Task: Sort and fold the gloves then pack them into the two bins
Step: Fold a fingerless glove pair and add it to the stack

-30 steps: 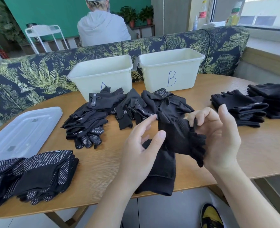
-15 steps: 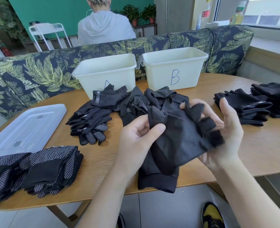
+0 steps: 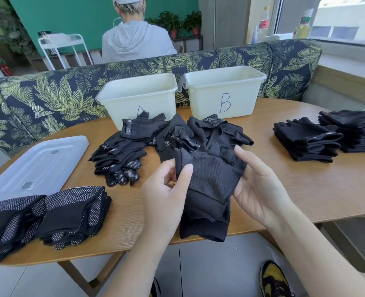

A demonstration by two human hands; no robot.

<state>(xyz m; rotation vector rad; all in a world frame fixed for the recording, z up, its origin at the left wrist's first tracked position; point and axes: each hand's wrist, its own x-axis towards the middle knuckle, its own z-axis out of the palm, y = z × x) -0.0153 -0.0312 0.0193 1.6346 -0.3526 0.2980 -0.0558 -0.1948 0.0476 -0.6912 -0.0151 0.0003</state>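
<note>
A black mesh fingerless glove (image 3: 211, 179) lies spread over a second black glove (image 3: 205, 224) at the table's near edge. My left hand (image 3: 166, 189) pinches its left side with thumb and fingers. My right hand (image 3: 261, 185) holds its right side, fingers extended under the edge. A loose pile of black gloves (image 3: 168, 138) lies behind. Bin A (image 3: 138, 93) and bin B (image 3: 224, 86), both white, stand at the back; neither shows any gloves inside.
Folded dotted gloves (image 3: 48, 215) sit at the near left, beside a clear plastic lid (image 3: 33, 168). Folded black stacks (image 3: 306, 140) lie at the right. A leaf-print sofa (image 3: 38, 99) backs the wooden table (image 3: 306, 189). A person in a grey hoodie sits beyond.
The glove was bunched and lifted between my hands; now it is lowered and spread flat over the other glove. My right hand has slid to its right side.
</note>
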